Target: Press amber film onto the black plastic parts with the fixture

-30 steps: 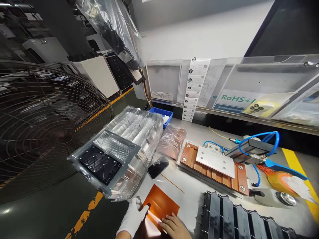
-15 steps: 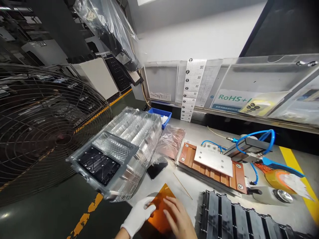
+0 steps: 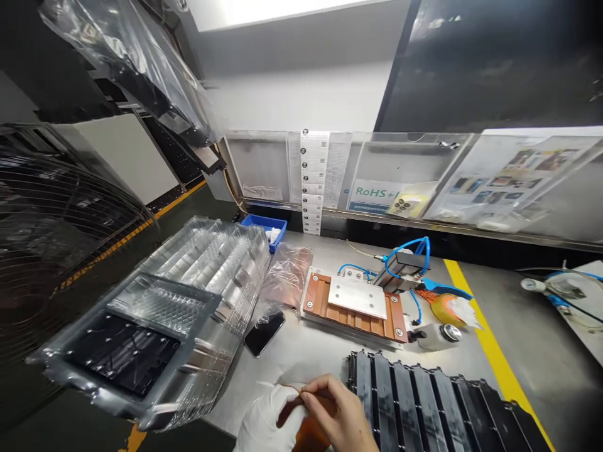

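The bare right hand pinches the edge of a thin orange plastic sheet between thumb and forefinger. The white-gloved left hand curls just beside; whether its fingers grip the sheet, I cannot tell. The sheet is between both hands, nearer than the flat black phone on the grey metal worktop.

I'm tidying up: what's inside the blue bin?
Something white lies in the blue bin; what exactly, I can't tell. The clear trays hide the bin's near left part.
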Demonstrator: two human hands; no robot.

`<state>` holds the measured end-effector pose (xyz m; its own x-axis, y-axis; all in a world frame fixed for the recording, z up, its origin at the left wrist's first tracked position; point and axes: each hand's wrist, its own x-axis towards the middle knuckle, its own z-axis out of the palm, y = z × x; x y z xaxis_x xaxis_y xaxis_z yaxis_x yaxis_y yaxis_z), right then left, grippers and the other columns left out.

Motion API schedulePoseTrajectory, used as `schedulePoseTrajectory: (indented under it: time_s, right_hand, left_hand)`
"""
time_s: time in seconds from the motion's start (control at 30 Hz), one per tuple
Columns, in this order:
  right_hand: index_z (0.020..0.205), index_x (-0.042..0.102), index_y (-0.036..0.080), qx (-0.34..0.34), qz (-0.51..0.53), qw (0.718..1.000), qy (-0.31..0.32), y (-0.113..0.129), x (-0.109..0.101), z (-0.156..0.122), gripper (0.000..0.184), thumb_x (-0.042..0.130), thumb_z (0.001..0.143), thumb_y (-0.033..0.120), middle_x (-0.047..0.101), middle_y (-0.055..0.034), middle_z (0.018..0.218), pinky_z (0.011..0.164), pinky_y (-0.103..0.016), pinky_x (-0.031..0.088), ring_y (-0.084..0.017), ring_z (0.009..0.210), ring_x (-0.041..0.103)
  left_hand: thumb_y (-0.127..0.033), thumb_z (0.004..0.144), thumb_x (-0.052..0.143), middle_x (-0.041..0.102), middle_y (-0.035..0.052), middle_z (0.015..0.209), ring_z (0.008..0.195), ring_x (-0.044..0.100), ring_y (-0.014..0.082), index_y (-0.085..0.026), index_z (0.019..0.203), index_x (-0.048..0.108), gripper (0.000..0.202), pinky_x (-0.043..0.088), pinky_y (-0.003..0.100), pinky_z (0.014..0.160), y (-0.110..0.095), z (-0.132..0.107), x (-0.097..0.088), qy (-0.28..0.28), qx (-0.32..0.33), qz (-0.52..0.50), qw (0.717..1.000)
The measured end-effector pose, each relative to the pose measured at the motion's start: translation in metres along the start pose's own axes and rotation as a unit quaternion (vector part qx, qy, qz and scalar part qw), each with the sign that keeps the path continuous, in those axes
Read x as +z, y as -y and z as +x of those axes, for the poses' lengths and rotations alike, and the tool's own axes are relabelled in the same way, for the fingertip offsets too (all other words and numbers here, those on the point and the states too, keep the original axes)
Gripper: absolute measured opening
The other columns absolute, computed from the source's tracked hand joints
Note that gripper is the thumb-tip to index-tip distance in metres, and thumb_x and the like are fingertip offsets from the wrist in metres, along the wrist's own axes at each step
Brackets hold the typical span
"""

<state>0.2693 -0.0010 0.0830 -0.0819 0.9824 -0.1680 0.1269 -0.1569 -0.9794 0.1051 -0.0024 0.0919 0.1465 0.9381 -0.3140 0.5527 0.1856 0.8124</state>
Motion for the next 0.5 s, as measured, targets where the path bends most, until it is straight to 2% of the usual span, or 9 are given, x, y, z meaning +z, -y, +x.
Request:
schedulePoseTrajectory:
  time_s: [0.13, 0.23, 0.3, 0.37, 0.43, 0.5]
  right_hand:
    - [0.078, 0.069, 0.019, 0.069, 0.081, 0.994, -0.009, -0.003, -0.013, 0.003, 0.038, 0.068, 0.077, 0.057, 0.076, -0.0076, 0.077, 0.071, -0.029, 0.056, -0.022, 0.076, 0.071]
    - [0.081, 0.071, 0.019, 0.12, 0.132, 0.983, 0.049, 0.004, -0.033, 0.007, 0.038, 0.074, 0.071, 0.055, 0.077, -0.0074, 0.083, 0.075, -0.031, 0.055, -0.023, 0.08, 0.071]
    - [0.084, 0.073, 0.02, 0.125, 0.134, 0.978, 0.096, 0.01, -0.046, 0.01, 0.034, 0.072, 0.074, 0.053, 0.078, -0.0075, 0.09, 0.081, -0.033, 0.054, -0.024, 0.087, 0.071]
    - [0.084, 0.074, 0.02, 0.129, 0.121, 0.978, 0.115, 0.01, -0.054, 0.011, 0.033, 0.07, 0.077, 0.052, 0.078, -0.0068, 0.091, 0.084, -0.034, 0.052, -0.024, 0.09, 0.07]
    - [0.081, 0.073, 0.019, 0.138, 0.129, 0.978, 0.09, 0.002, -0.053, 0.013, 0.035, 0.07, 0.076, 0.054, 0.077, -0.0054, 0.087, 0.082, -0.032, 0.051, -0.022, 0.086, 0.068]
    - [0.078, 0.072, 0.018, 0.151, 0.181, 0.971, 0.032, -0.01, -0.045, 0.015, 0.038, 0.072, 0.074, 0.056, 0.075, -0.0038, 0.079, 0.075, -0.029, 0.051, -0.019, 0.077, 0.066]
  left_hand:
    - [-0.038, 0.086, 0.055, 0.071, 0.0008, 0.08, 0.074, 0.065, 0.0166, -0.027, 0.085, 0.07, 0.018, 0.051, 0.025, 0.072, -0.003, 0.008, 0.01, 0.018, 0.013, -0.008, 1.0]
    - [-0.035, 0.084, 0.057, 0.071, 0.0009, 0.082, 0.077, 0.065, 0.0173, -0.028, 0.085, 0.069, 0.014, 0.05, 0.025, 0.073, -0.002, 0.015, 0.013, 0.045, 0.039, 0.002, 0.998]
    - [-0.03, 0.082, 0.056, 0.072, 0.0013, 0.091, 0.086, 0.065, 0.0182, -0.028, 0.089, 0.07, 0.015, 0.051, 0.025, 0.08, -0.005, 0.019, 0.013, 0.063, 0.068, -0.027, 0.995]
    - [-0.027, 0.081, 0.056, 0.072, 0.0004, 0.094, 0.087, 0.065, 0.0176, -0.029, 0.089, 0.071, 0.017, 0.05, 0.025, 0.082, -0.009, 0.021, 0.014, 0.076, 0.083, -0.049, 0.992]
    - [-0.027, 0.08, 0.057, 0.073, -0.0005, 0.087, 0.079, 0.065, 0.0166, -0.029, 0.086, 0.072, 0.016, 0.05, 0.025, 0.076, -0.012, 0.023, 0.016, 0.078, 0.08, -0.037, 0.993]
    - [-0.029, 0.08, 0.059, 0.072, -0.0007, 0.079, 0.071, 0.063, 0.0165, -0.029, 0.081, 0.072, 0.013, 0.05, 0.025, 0.07, -0.012, 0.024, 0.018, 0.068, 0.063, -0.017, 0.996]
